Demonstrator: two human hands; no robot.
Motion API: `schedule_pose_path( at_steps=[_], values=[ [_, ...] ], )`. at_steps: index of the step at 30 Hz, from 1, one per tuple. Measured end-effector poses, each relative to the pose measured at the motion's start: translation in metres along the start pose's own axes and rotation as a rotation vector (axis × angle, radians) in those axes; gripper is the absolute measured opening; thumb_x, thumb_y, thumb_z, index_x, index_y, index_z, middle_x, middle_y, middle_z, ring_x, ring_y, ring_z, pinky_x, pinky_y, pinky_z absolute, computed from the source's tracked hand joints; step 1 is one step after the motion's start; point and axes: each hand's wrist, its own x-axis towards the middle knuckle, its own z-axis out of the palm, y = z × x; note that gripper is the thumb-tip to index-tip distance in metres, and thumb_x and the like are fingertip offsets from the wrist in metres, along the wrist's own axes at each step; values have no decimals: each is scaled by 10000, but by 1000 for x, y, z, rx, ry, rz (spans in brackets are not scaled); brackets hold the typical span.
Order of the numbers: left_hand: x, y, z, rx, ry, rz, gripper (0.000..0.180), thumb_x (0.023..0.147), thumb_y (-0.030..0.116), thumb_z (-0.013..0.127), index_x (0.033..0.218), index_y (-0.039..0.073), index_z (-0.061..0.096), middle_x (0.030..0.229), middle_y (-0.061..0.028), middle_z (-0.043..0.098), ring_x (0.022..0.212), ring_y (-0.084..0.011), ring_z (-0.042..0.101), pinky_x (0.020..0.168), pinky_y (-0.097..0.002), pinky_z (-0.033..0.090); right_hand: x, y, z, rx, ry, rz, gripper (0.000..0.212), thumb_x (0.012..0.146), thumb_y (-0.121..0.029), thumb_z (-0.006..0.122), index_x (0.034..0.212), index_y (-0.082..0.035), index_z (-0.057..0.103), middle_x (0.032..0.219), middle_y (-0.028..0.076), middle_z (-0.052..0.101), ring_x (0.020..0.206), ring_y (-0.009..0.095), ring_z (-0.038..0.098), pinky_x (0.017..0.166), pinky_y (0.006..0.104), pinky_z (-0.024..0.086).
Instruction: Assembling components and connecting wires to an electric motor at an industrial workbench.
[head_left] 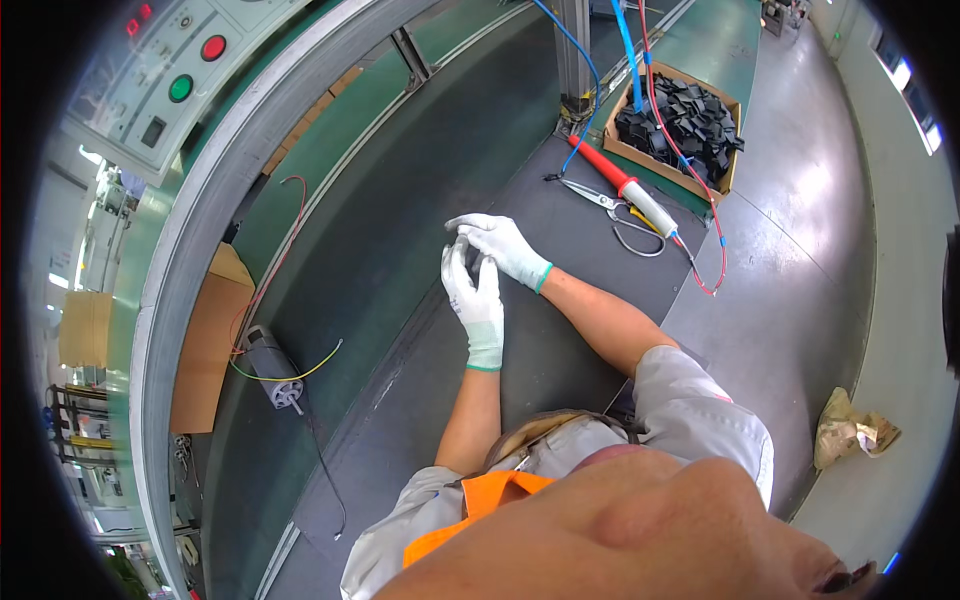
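My left hand (474, 303) and my right hand (500, 245), both in white gloves with green cuffs, meet over the dark mat (560, 330) at the belt's edge. Their fingertips pinch a small dark part (472, 262) between them; what kind of part it is I cannot tell. A small grey electric motor (272, 368) with red, yellow and black wires lies on the dark conveyor belt (400, 200) to my left, well apart from both hands.
A cardboard box of black plastic pieces (680, 125) stands at the far end of the mat. A red-handled soldering iron (625, 185) and scissors (615, 210) lie near it, with red and blue cables. A control panel with buttons (180, 70) is at upper left. A crumpled bag (850, 430) lies on the floor.
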Motion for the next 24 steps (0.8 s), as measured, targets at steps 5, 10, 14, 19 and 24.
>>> schedule_pose_path(
  at_steps=[5, 10, 14, 19, 24],
  values=[
    [-4, 9, 11, 24, 17, -4, 463, 1001, 141, 632, 1431, -4, 541, 1470, -179, 479, 1424, -302, 432, 1163, -405, 368, -1, 1, -9, -108, 44, -45, 324, 1018, -71, 505, 1290, -20, 673, 1046, 24, 706, 797, 64, 640, 651, 233, 578],
    [-1, 4, 8, -6, 21, -21, 486, 987, 153, 642, 1435, 1, 530, 1474, -190, 487, 1426, -333, 419, 1165, -434, 357, 0, -1, -3, -83, 34, -51, 302, 1021, -88, 532, 1270, -21, 689, 1028, 16, 714, 830, 67, 642, 644, 233, 567],
    [-1, -3, 7, 38, 28, 0, 521, 971, 162, 654, 1446, 7, 510, 1476, -193, 502, 1438, -370, 392, 1177, -472, 333, 2, -3, 1, -37, 59, 21, 277, 1034, -120, 553, 1246, -28, 705, 1031, 6, 716, 793, 51, 628, 620, 226, 554],
    [-2, 7, 4, 44, 18, 0, 495, 992, 142, 638, 1450, 2, 513, 1487, -193, 478, 1430, -338, 417, 1167, -439, 358, -1, -10, 3, -66, 74, 59, 275, 1041, -128, 547, 1243, -29, 706, 1016, 0, 715, 756, 41, 614, 613, 224, 547],
    [-3, 3, 2, 44, 20, -23, 463, 1011, 117, 621, 1446, -6, 522, 1494, -195, 459, 1422, -308, 440, 1156, -406, 383, 0, -6, 6, -58, 65, 71, 273, 1043, -132, 550, 1241, -25, 704, 1054, 11, 719, 775, 43, 619, 647, 229, 551]
  ],
)
